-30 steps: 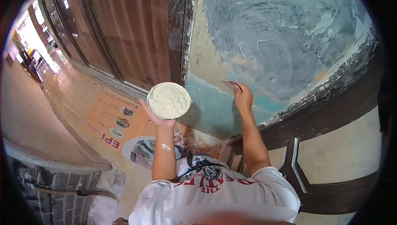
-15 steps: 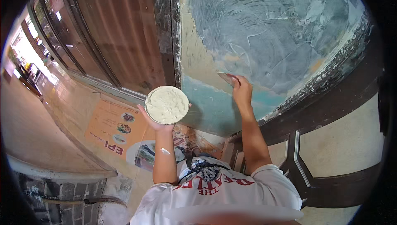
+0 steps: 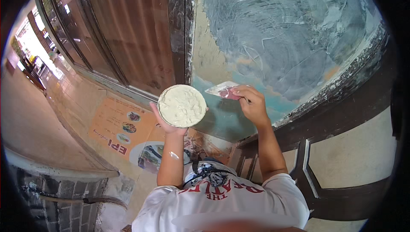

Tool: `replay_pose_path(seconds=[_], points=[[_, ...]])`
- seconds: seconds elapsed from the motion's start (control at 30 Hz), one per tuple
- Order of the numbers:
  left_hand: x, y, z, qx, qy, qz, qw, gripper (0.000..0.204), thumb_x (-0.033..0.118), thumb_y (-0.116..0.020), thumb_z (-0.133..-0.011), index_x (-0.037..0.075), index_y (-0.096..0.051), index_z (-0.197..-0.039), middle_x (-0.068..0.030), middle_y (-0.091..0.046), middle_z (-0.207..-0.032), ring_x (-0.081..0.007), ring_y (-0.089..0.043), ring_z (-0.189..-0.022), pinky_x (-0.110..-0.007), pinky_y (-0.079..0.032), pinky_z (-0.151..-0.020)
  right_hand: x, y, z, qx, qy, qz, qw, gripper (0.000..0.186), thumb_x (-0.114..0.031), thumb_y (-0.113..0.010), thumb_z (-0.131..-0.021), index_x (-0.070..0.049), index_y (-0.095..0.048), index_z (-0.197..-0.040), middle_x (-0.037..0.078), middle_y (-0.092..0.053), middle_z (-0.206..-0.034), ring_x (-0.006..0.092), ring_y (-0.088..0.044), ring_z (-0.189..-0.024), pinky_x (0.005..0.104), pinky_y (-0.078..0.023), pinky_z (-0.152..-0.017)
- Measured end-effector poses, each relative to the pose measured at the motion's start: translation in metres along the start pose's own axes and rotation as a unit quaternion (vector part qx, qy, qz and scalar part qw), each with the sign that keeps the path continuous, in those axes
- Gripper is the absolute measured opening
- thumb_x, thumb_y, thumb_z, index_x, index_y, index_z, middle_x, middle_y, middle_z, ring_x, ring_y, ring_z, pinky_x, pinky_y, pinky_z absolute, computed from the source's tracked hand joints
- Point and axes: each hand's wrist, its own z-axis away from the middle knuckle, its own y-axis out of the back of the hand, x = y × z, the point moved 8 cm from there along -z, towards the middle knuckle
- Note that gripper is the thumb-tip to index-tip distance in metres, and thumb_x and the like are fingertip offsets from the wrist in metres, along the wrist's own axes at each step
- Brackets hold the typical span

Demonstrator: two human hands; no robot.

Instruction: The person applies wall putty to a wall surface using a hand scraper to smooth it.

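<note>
My left hand (image 3: pixel 167 123) supports a round tub of pale cream putty (image 3: pixel 181 106) from below, its surface lumpy. Closed around the pinkish handle end of a flat putty knife (image 3: pixel 221 90) is my right hand (image 3: pixel 253 103). White putty coats the blade, which points left toward the tub and stays apart from it. Beyond the knife rises a wall (image 3: pixel 273 23), coated in smeared grey-blue over most of its upper part. Bare beige shows along its left edge, and turquoise lower down. A white smear of putty marks my left forearm.
A dark-framed brown panelled door (image 3: pixel 128 27) stands left of the wall. Dark wooden framing with pale panels (image 3: pixel 350 159) curves along the right. An orange printed banner (image 3: pixel 113 123) covers part of the tiled floor. Grey brickwork (image 3: pixel 64 202) is at lower left.
My right hand has drawn the putty knife back from the wall and turned it, so its putty-coated blade now shows beside the tub. The tub sits slightly further right in view.
</note>
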Motion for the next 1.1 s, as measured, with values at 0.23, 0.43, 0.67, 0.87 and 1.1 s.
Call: replay_pose_path(seconds=[0.23,0.43,0.67,0.87,1.1], points=[[-0.004,-0.007,0.004,0.016,-0.010,0.024,1.000,0.088,0.077,-0.032,-0.096,0.007,-0.051,-0.146,-0.0169,-0.051,-0.151,-0.0389,-0.052,-0.135,-0.056,-0.042,-0.113,-0.070,0.007,-0.023,-0.141,0.146,0.136,0.970,0.029,0.008,-0.067,-0.068,-0.007,-0.073,-0.092,0.004,-0.074,-0.106,0.0256,-0.070,-0.107,0.0372,-0.059,-0.080],[-0.006,-0.019,0.007,-0.051,0.000,0.049,0.998,0.089,0.076,-0.032,-0.097,0.006,-0.050,-0.148,-0.0180,-0.049,-0.153,-0.0411,-0.050,-0.136,-0.059,-0.040,-0.113,-0.084,0.012,-0.024,-0.175,0.205,0.217,0.938,0.022,0.001,-0.070,-0.069,-0.008,-0.071,-0.090,0.001,-0.074,-0.111,0.0221,-0.068,-0.113,0.0361,-0.060,-0.077],[-0.009,-0.024,0.004,-0.044,-0.005,0.035,0.998,0.090,0.077,-0.030,-0.097,0.006,-0.048,-0.149,-0.0175,-0.048,-0.153,-0.0399,-0.050,-0.136,-0.057,-0.042,-0.113,-0.080,0.009,-0.021,-0.172,0.197,0.237,0.936,0.024,0.001,-0.070,-0.071,-0.009,-0.072,-0.092,0.000,-0.074,-0.113,0.0217,-0.068,-0.113,0.0366,-0.059,-0.076],[-0.013,-0.023,0.003,-0.026,0.000,0.031,0.999,0.093,0.080,-0.032,-0.094,0.006,-0.049,-0.148,-0.0174,-0.051,-0.151,-0.0387,-0.052,-0.134,-0.055,-0.044,-0.112,-0.078,0.008,-0.018,-0.173,0.188,0.217,0.942,0.036,0.005,-0.071,-0.065,-0.007,-0.074,-0.099,0.003,-0.075,-0.110,0.0245,-0.070,-0.111,0.0370,-0.060,-0.079],[-0.017,-0.021,0.000,-0.048,0.004,0.056,0.997,0.094,0.081,-0.031,-0.094,0.005,-0.049,-0.148,-0.0177,-0.051,-0.150,-0.0385,-0.052,-0.134,-0.054,-0.044,-0.112,-0.071,0.007,-0.014,-0.130,0.150,0.163,0.967,0.031,0.009,-0.068,-0.065,-0.005,-0.073,-0.093,0.006,-0.075,-0.105,0.0271,-0.071,-0.105,0.0383,-0.060,-0.082]])
